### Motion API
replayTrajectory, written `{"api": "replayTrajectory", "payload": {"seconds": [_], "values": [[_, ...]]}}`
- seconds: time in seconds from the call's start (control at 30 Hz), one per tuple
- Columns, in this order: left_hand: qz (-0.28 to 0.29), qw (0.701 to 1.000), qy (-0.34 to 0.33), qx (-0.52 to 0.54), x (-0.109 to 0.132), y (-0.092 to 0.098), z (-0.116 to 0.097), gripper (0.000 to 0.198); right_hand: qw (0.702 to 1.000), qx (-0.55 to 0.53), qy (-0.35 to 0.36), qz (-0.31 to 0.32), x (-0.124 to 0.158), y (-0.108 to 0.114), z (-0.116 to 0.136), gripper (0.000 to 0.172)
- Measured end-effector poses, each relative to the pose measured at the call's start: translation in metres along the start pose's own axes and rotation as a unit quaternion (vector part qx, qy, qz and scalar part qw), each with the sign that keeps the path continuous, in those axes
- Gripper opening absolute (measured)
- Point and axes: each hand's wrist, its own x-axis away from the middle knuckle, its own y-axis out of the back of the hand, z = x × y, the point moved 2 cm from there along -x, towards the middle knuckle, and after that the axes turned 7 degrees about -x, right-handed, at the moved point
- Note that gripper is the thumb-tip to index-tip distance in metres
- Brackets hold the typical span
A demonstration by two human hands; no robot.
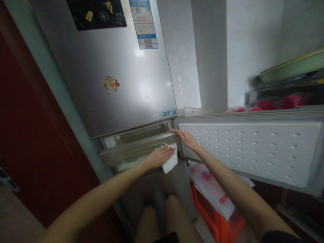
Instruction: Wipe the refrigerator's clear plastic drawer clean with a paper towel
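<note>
Forearms point(101, 199) reach forward, left grip point(160, 156) holding white cloth point(170, 164) underneath, right grip point(186, 137) unclenched.

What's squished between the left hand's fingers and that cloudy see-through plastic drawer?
In the head view, a white rectangular cloth lies between the left hand and the front of the cloudy plastic drawer.
</note>
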Motion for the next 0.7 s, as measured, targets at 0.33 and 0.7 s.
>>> {"api": "replayTrajectory", "payload": {"seconds": [0.33, 0.7], "values": [[0.004, 1.0, 0.012, 0.015, -0.017, -0.004, 0.005, 0.041, 1.0, 0.002, -0.005, 0.004, -0.001, 0.001, 0.002, 0.056], [-0.018, 0.999, 0.045, -0.009, -0.033, 0.009, 0.017, 0.041, 1.0, -0.005, 0.0, -0.005, -0.001, 0.001, 0.005, 0.059]]}}
